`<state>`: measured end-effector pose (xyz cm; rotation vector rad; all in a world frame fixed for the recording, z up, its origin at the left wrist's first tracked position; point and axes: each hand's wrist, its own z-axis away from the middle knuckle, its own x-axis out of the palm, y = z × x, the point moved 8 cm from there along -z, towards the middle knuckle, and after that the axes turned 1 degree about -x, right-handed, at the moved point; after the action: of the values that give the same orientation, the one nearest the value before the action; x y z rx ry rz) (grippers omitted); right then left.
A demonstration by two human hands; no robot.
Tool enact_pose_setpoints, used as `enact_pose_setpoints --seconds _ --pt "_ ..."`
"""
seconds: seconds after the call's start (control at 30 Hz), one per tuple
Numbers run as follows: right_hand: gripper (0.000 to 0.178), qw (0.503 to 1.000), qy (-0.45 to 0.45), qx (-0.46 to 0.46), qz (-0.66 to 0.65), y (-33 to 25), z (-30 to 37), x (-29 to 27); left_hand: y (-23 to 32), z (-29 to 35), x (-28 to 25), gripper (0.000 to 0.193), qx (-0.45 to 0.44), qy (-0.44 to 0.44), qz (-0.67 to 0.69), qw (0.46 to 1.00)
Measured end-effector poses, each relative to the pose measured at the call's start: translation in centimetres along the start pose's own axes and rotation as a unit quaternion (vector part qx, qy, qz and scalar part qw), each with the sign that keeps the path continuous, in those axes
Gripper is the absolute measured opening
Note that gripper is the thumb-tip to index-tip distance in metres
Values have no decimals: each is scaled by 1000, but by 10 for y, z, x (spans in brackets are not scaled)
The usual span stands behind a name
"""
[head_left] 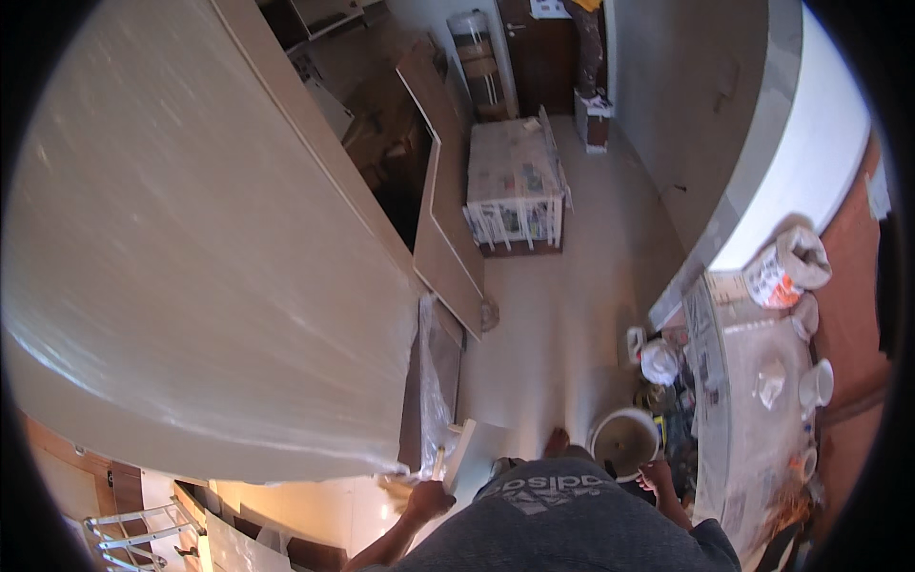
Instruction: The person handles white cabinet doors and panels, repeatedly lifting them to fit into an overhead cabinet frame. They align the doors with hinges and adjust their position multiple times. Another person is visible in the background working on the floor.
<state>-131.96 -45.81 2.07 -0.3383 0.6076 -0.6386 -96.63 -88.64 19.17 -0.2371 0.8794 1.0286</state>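
My left hand (431, 500) is closed at the lower edge of a pale flat board (473, 456). A short, light-coloured stick (438, 464) rises beside its fingers; whether the hand grips that too is unclear. Clear plastic sheeting (435, 381) hangs just beyond. Close to the rim of a round white bucket (624, 443), my right hand (656, 476) has its fingers curled in, and I cannot make out what they hold. Inside the bucket is a greyish-beige content.
A plastic-wrapped cabinet (219, 238) fills the left side. Ahead stands a paper-covered box (515, 181), with leaning panels (448, 219) beside it. A covered counter (753, 381) carries a sack (786, 267) and cups. Someone's legs (589, 57) show on a far box. A metal ladder (133, 539) is lower left.
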Motion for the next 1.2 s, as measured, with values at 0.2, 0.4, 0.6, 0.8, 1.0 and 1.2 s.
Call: enact_pose_setpoints --seconds 0.2,0.4,0.6,0.8,1.0,1.2 --pt "19 945 -21 -286 157 -208 -103 -15 47 -50 -69 40 -55 33 20 998" --pt "46 927 -125 -350 54 -403 -114 53 87 -117 -141 44 -62 56 34 996" --pt "48 818 -195 -507 187 -572 -46 126 138 -186 -213 40 -32 37 30 998" --pt "64 768 -288 -553 145 -678 -27 163 176 -232 -286 40 -2 40 34 999" --pt "40 714 -321 -620 48 -775 -48 173 220 -246 -392 39 -18 61 5 998" --pt "31 591 -381 -699 -131 -887 -39 158 271 -248 -512 40 -15 149 23 988"
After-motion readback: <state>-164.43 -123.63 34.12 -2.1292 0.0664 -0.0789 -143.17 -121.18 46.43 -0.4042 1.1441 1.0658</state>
